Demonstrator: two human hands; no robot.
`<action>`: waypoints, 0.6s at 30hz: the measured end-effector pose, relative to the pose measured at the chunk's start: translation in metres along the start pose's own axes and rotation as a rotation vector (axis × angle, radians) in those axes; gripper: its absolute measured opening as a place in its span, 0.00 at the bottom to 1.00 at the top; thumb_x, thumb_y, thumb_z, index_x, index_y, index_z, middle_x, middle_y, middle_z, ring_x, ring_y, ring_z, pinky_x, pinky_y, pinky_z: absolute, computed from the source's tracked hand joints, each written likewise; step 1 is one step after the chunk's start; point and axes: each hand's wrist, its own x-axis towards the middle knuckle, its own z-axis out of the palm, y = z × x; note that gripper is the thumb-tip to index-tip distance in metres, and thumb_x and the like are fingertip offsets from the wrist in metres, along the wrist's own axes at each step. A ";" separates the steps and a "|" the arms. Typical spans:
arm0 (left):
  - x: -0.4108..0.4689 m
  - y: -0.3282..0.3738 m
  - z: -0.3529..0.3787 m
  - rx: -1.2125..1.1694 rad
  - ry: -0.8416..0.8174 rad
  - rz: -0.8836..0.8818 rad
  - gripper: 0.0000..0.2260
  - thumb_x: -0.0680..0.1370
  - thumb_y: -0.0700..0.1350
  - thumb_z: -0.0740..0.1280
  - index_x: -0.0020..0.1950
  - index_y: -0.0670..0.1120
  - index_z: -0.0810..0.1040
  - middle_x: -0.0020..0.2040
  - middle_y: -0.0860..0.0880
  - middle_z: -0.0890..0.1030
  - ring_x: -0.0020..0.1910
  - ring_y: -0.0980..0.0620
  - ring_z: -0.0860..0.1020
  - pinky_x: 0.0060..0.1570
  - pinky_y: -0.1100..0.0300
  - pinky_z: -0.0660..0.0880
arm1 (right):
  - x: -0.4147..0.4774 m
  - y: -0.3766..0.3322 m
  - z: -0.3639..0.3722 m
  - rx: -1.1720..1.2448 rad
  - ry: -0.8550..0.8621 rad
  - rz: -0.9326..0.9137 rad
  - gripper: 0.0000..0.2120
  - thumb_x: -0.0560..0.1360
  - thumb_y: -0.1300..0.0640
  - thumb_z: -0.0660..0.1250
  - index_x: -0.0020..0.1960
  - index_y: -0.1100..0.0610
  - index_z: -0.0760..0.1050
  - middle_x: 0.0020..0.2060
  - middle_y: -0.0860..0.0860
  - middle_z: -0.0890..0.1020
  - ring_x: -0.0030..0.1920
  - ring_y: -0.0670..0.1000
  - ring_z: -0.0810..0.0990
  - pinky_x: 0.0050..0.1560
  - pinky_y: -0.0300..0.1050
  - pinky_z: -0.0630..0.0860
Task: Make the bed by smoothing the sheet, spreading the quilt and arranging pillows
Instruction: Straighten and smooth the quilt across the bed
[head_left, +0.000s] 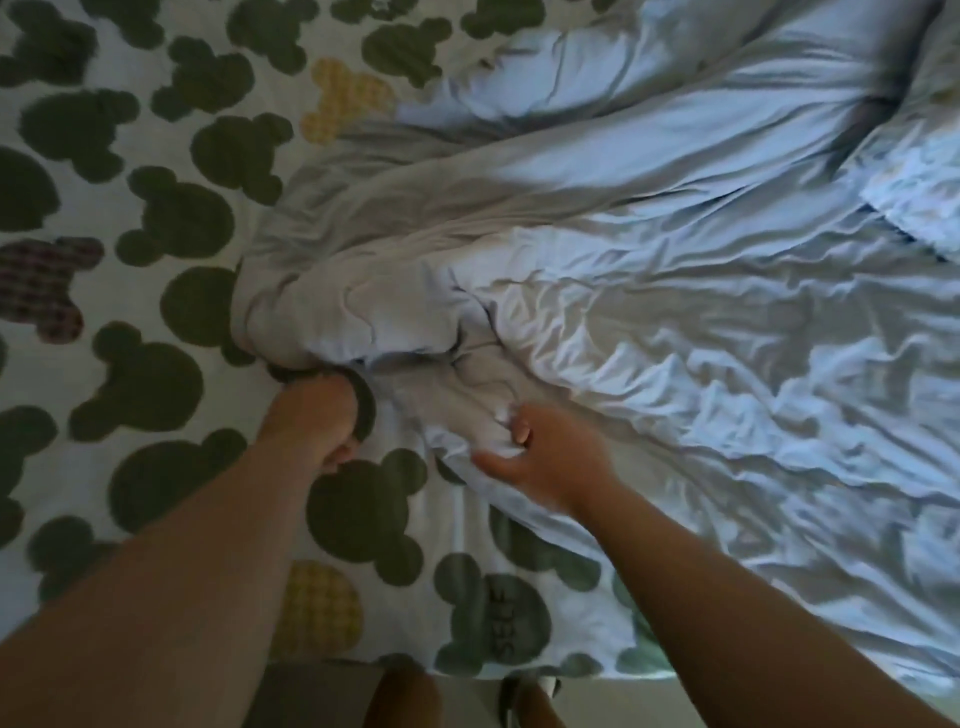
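A pale blue quilt (649, 270) lies bunched and wrinkled over the right half of the bed. Under it a white sheet (104, 291) printed with dark green mouse-head shapes covers the left half. My left hand (322, 421) reaches under the quilt's rolled near-left corner, its fingers curled in and partly hidden by the cloth. My right hand (540, 462) pinches a fold of the quilt's near edge between thumb and fingers. No pillow can be told apart from the folds.
The bed's near edge (467, 670) runs along the bottom of the view, with floor and my legs (405, 701) below it. A second lighter fold of cloth (914, 171) lies at the far right.
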 end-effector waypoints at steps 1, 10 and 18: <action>-0.013 -0.002 0.021 -0.041 -0.065 -0.032 0.17 0.81 0.47 0.55 0.45 0.36 0.77 0.44 0.37 0.83 0.35 0.43 0.78 0.41 0.51 0.77 | -0.008 0.009 0.004 -0.076 -0.056 -0.001 0.28 0.62 0.27 0.66 0.51 0.46 0.69 0.50 0.47 0.76 0.50 0.51 0.76 0.51 0.47 0.72; -0.049 0.015 0.123 -0.674 -0.098 -0.027 0.19 0.77 0.47 0.64 0.68 0.45 0.71 0.63 0.41 0.75 0.54 0.43 0.76 0.50 0.50 0.76 | -0.057 0.093 0.015 -0.370 -0.057 0.104 0.25 0.76 0.59 0.63 0.70 0.54 0.58 0.64 0.58 0.71 0.61 0.60 0.73 0.57 0.55 0.73; -0.059 -0.056 0.132 -0.245 0.257 -0.034 0.20 0.80 0.47 0.58 0.69 0.38 0.70 0.67 0.38 0.73 0.64 0.39 0.73 0.54 0.53 0.73 | -0.101 0.097 0.006 -0.182 -0.296 -0.092 0.06 0.72 0.56 0.64 0.47 0.56 0.75 0.39 0.52 0.76 0.43 0.55 0.76 0.44 0.44 0.71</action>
